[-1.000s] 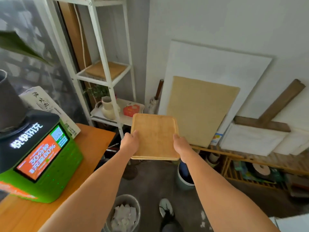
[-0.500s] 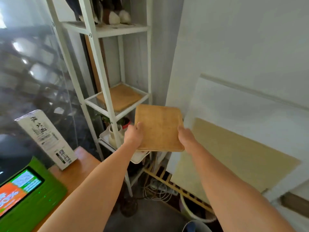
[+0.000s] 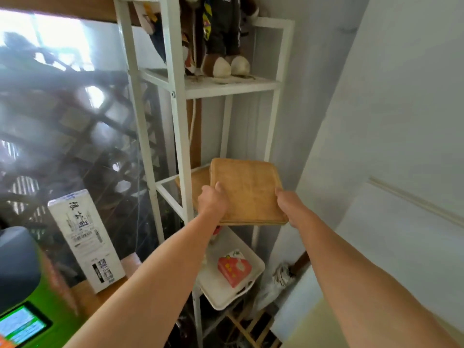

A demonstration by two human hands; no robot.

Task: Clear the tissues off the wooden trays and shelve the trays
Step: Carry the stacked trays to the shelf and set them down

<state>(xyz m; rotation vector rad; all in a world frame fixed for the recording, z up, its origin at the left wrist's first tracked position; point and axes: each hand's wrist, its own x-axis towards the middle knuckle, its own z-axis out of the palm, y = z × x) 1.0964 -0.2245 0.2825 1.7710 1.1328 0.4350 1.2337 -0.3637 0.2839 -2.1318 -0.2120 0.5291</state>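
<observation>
Fingers (image 3: 220, 189) of both hands grip the side edges of a wooden tray (image 3: 247, 192), left hand (image 3: 213, 200) and right hand (image 3: 288, 205) holding it level in front of the white shelf unit (image 3: 180, 136). No tissues lie on it. Another wooden tray (image 3: 198, 180) already rests on the middle shelf; this one is not yet set down. The tray's thickness suggests a stack, though that cannot be told, and both hands' fingers beneath it are hidden.

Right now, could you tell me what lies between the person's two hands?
In the head view, only the wooden tray spans the stretch between the left hand and right hand, each gripping one side edge.
</observation>
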